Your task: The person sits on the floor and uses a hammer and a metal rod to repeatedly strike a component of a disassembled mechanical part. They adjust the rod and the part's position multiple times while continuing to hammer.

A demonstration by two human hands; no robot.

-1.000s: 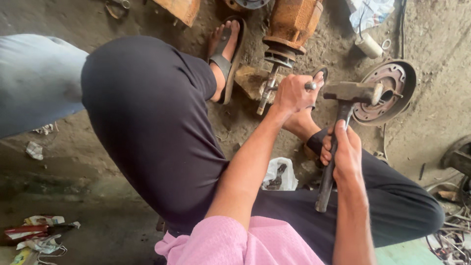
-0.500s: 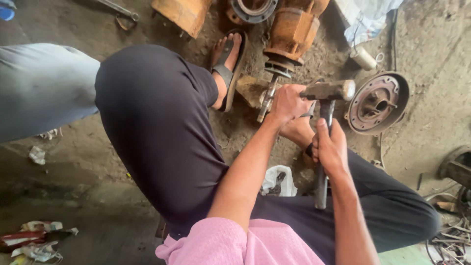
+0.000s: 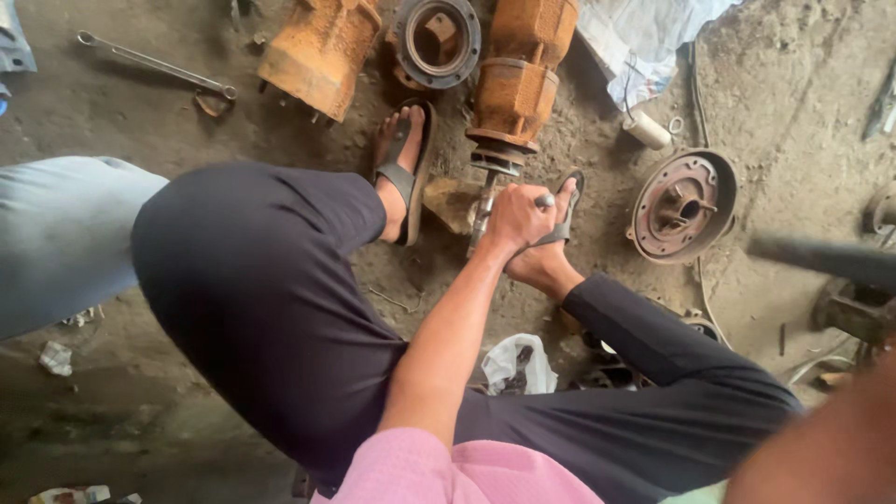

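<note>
Mid-strike on a rusty motor's shaft, lying on the dirt floor between sandalled feet. Left hand pinching a small metal punch against it. Right hand out of frame, grip untellable; blurred hammer raised. Next: square, controlled blow onto punch.

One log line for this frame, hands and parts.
left hand: gripping metal punch by rusty shaft | right hand: out of view | hammer handle: raised, right edge | cover plate: on ground

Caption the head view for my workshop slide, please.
Left hand grips a metal punch beside a rusty motor shaft; a dark hammer handle is raised at right.
</note>
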